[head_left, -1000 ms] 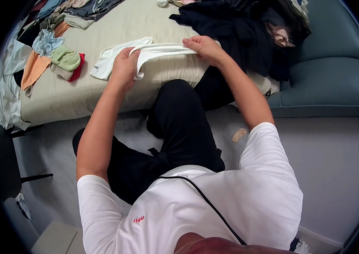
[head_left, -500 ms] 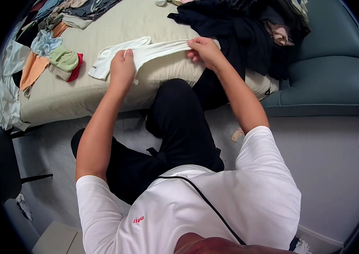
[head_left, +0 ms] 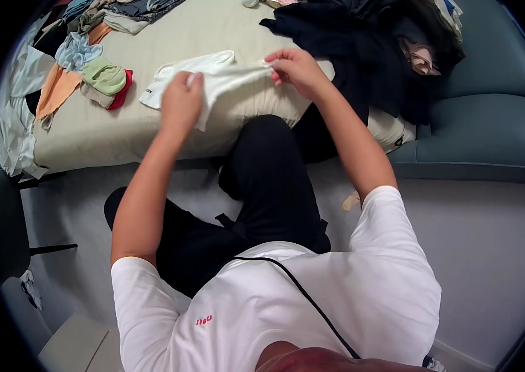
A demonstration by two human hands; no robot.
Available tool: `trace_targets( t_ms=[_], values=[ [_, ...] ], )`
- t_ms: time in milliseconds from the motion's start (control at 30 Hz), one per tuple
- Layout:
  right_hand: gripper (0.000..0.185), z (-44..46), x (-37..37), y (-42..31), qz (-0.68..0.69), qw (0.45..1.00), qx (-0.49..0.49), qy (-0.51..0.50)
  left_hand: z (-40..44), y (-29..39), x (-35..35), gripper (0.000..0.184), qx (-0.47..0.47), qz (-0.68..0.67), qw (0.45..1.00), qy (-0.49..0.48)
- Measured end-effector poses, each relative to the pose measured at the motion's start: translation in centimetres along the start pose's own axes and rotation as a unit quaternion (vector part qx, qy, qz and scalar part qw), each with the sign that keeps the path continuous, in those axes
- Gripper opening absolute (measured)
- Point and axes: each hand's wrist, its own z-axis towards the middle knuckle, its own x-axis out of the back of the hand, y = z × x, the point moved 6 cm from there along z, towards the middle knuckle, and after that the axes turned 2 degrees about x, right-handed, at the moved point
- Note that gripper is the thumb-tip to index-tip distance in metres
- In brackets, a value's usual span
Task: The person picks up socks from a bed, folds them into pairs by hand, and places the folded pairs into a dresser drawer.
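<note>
White and soft-looking, a stretchy knit garment resembling a sock (head_left: 228, 78) is spanning the space between your hands over the near side of a cream, fabric-covered bed (head_left: 151, 40). Your left hand (head_left: 182, 106) is closing its grip on the cloth, fingers curling and thumb pointing up, though blur is hiding the exact hold. Your right hand (head_left: 301, 71) is pinching the far end between thumb and forefinger, its other fingers curling loosely below.

Small dark lettering (head_left: 149, 91) is showing on the white fabric lying beyond your left hand; whether it is belonging to the same piece or a second one, you cannot tell. The knit is likely handling as light, limp and elastic, neither fragile nor slippery, and its edges and ends are offering the surest places for a fingertip pinch.

Both your forearms are reaching forward from white short sleeves, elbows bending slightly outward, with the right hand sitting farther forward than the left. Pale green folded fabric (head_left: 104, 75) and a red cloth bundle (head_left: 124, 92) are lying to the left, while a navy fabric heap (head_left: 361, 59) is spreading just beyond your right hand.
</note>
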Motion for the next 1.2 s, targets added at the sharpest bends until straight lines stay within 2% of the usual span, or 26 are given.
trace_targets(
  t_ms=[33, 67, 133, 167, 233, 267, 333, 400, 467, 500, 567, 600, 667, 700, 767, 800, 867, 900, 967, 1000, 1067, 1100, 1133, 1167, 1200],
  values=[
    [0.019, 0.3, -1.0, -1.3, -0.007, 1.000, 0.020, -0.008, 1.1, -0.1, 1.7, 0.042, 0.023, 0.004, 1.000, -0.002],
    [0.020, 1.2, -2.1, -2.1, -0.003, 0.999, 0.036, -0.015, 1.8, -0.1, 3.5, 0.042, -0.006, 0.002, 0.999, 0.047],
    [0.022, 2.5, -4.2, -3.4, -0.013, 0.999, 0.047, -0.015, 3.2, -0.5, 5.7, 0.039, 0.054, 0.056, 0.996, 0.042],
    [0.022, 3.4, -5.3, -3.5, -0.012, 0.999, 0.049, -0.020, 3.9, -1.5, 5.8, 0.039, 0.055, 0.058, 0.996, 0.046],
    [0.027, 5.9, -6.0, -2.4, -0.073, 0.997, 0.015, 0.005, 5.3, -3.0, 4.9, 0.034, -0.020, 0.114, 0.991, 0.064],
    [0.027, 6.7, -6.1, -1.9, -0.077, 0.997, 0.016, 0.000, 5.5, -3.9, 4.6, 0.034, -0.016, 0.113, 0.991, 0.069],
    [0.030, 7.5, -6.2, -1.3, -0.203, 0.979, 0.003, -0.004, 5.6, -3.9, 3.3, 0.030, 0.006, 0.167, 0.986, 0.009],
    [0.032, 7.6, -6.3, -1.8, -0.206, 0.978, -0.011, 0.003, 5.9, -3.8, 3.3, 0.026, 0.012, 0.171, 0.985, 0.008],
    [0.029, 6.5, -6.5, -3.4, -0.290, 0.956, -0.019, 0.035, 6.0, -3.6, 3.3, 0.024, -0.013, 0.182, 0.983, 0.011],
    [0.029, 6.8, -6.3, -2.7, -0.291, 0.956, -0.022, 0.037, 6.1, -3.6, 3.3, 0.024, -0.013, 0.181, 0.983, 0.008],
    [0.030, 7.7, -6.1, -3.1, -0.257, 0.959, 0.074, 0.093, 6.2, -3.5, 4.0, 0.023, -0.012, 0.199, 0.979, 0.035],
    [0.030, 8.0, -6.0, -3.0, -0.259, 0.959, 0.075, 0.090, 6.4, -3.8, 4.0, 0.023, -0.011, 0.198, 0.979, 0.038],
    [0.032, 8.5, -6.3, -1.4, -0.336, 0.941, -0.014, 0.040, 6.5, -4.8, 3.8, 0.023, 0.023, 0.247, 0.969, 0.004],
    [0.032, 8.6, -6.2, -0.9, -0.335, 0.941, -0.014, 0.040, 6.4, -4.7, 3.9, 0.023, 0.022, 0.248, 0.968, 0.003],
    [0.038, 9.1, -5.9, -0.3, -0.440, 0.897, -0.014, 0.034, 6.2, -4.3, 4.0, 0.025, 0.015, 0.230, 0.973, 0.010],
    [0.038, 8.7, -6.3, -0.6, -0.440, 0.897, -0.013, 0.032, 6.1, -3.9, 4.0, 0.025, 0.016, 0.231, 0.973, 0.011],
    [0.042, 7.0, -7.2, -3.0, -0.538, 0.833, 0.076, 0.100, 5.9, -2.9, 4.4, 0.026, -0.014, 0.210, 0.977, 0.042],
    [0.042, 6.8, -7.5, -2.6, -0.536, 0.834, 0.075, 0.102, 5.9, -3.4, 4.1, 0.026, -0.015, 0.212, 0.976, 0.041],
    [0.046, 6.0, -10.4, -3.8, -0.569, 0.760, 0.309, 0.064, 5.7, -3.1, 3.7, 0.030, -0.090, 0.279, 0.951, 0.101],
    [0.046, 5.7, -10.8, -3.7, -0.569, 0.760, 0.307, 0.067, 5.8, -3.3, 3.4, 0.030, -0.092, 0.279, 0.951, 0.099],
    [0.058, 3.4, -13.5, -4.0, -0.629, 0.631, 0.453, 0.040, 4.8, -1.7, 2.9, 0.042, -0.265, 0.321, 0.894, 0.164],
    [0.066, 2.8, -13.9, -3.8, -0.646, 0.615, 0.451, -0.025, 4.2, -1.2, 2.5, 0.042, -0.265, 0.322, 0.894, 0.163],
    [0.066, 2.9, -13.4, -3.1, -0.644, 0.617, 0.451, -0.027, 3.0, -0.5, 1.3, 0.050, -0.275, 0.346, 0.888, 0.129],
    [0.066, 3.5, -12.9, -1.9, -0.654, 0.643, 0.396, -0.047, 1.9, 0.0, 0.5, 0.059, -0.283, 0.369, 0.880, 0.094],
    [0.067, 4.2, -12.2, -0.2, -0.661, 0.667, 0.338, -0.067, 1.1, -0.5, 0.1, 0.059, -0.280, 0.371, 0.881, 0.093]
  ],
)
